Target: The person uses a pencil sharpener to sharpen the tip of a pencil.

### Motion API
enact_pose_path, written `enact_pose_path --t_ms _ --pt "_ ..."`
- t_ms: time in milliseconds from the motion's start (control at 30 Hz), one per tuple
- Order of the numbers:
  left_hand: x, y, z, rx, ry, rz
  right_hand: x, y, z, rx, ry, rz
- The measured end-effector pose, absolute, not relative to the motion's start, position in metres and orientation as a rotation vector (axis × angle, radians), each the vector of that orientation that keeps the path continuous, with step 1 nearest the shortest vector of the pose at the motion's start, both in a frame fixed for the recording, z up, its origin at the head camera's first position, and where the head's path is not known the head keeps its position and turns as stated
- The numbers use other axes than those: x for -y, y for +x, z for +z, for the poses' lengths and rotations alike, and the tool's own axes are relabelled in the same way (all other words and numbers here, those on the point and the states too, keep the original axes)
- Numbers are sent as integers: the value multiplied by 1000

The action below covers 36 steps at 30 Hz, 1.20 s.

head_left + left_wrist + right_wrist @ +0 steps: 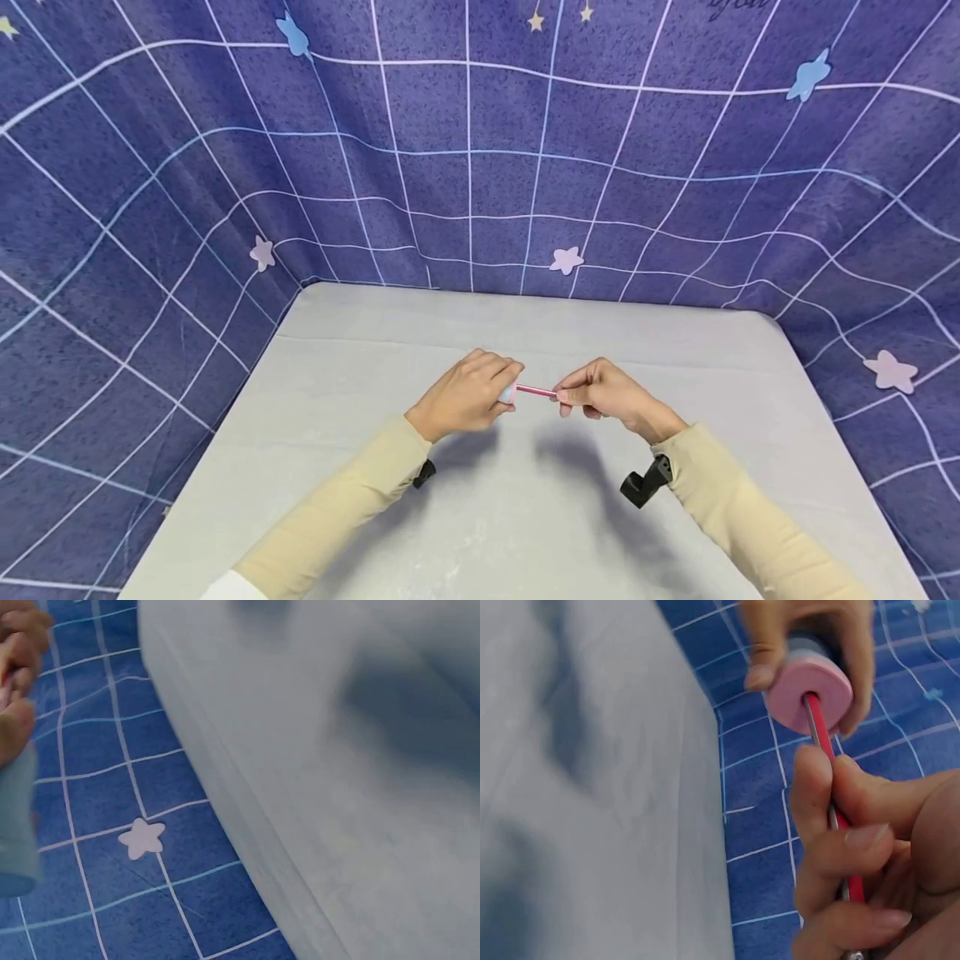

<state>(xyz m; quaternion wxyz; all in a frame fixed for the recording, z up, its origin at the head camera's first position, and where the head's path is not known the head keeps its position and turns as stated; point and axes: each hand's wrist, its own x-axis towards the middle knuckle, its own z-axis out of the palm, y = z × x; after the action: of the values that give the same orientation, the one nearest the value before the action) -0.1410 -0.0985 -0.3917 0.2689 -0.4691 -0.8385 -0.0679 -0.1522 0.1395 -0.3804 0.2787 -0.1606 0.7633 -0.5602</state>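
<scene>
Over the white table, my left hand (468,396) grips a small round pencil sharpener (507,393) with a light blue body. Its pink end face (791,705), turned towards my right hand, shows in the right wrist view. A red pencil (817,724) with a dark stripe has one end in the hole of that face. My right hand (603,393) pinches the pencil's shaft between thumb and fingers, a little way from the sharpener. At the left edge of the left wrist view, the light blue body (13,817) is partly cut off. The pencil's point is hidden inside.
A white-covered table (360,325) lies beneath both hands, which cast shadows on it. Behind and beside it hangs a blue curtain (420,108) with grid lines and stars. A black camera mount (647,482) is strapped at the right wrist.
</scene>
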Motion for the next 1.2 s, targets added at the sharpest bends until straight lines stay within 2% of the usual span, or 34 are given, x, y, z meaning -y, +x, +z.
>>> enact_pose_path --t_ms 133,233,633,1033,1200 --pt "95 -140 -394 2169 -1264 -125 -145 -156 -380 -2005 -398 -1458" --pt "95 -141 -395 2203 -1251 -133 -145 -157 -380 -2072 -474 -1441" --pt "100 -149 -378 2579 -1127 -387 -135 -139 -385 -2947 -1006 -1155" --pt "106 -152 -352 2901 -1048 -845 -134 -138 -387 -3214 -1565 -1204" --pt "110 -154 -346 2979 -1066 -1017 -133 -138 -389 -3414 -1807 -990"
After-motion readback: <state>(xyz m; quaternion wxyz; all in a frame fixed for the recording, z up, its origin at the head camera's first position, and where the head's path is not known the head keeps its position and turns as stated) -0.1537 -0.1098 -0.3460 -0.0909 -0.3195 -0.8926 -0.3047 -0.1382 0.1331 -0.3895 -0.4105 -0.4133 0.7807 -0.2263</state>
